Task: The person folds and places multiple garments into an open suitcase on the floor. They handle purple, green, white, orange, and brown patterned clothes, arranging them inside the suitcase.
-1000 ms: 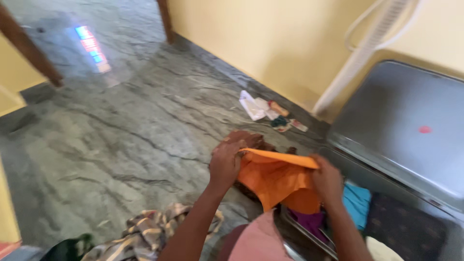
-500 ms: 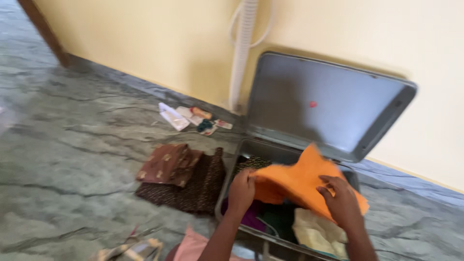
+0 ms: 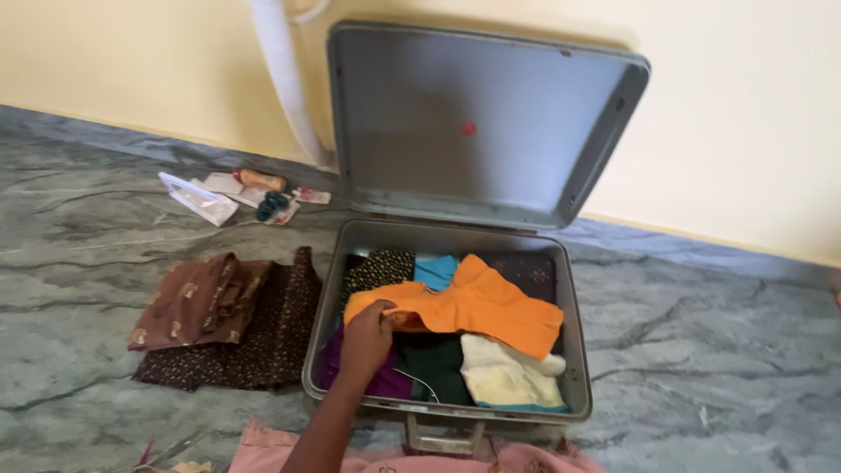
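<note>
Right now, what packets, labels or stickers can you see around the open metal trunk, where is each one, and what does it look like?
Clear plastic packet: on the floor left of the trunk, flat, whitish.
Orange tube-shaped pack: by the wall beside it, small.
Small red-and-white sachet: near the trunk's back left corner, flat.
Round red sticker: inside the raised grey lid, a small dot.
No screens or signs.

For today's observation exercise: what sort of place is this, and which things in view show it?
Probably a room in a home: a marbled grey stone floor, a plain yellow wall, and an open metal trunk of folded clothes.
</note>
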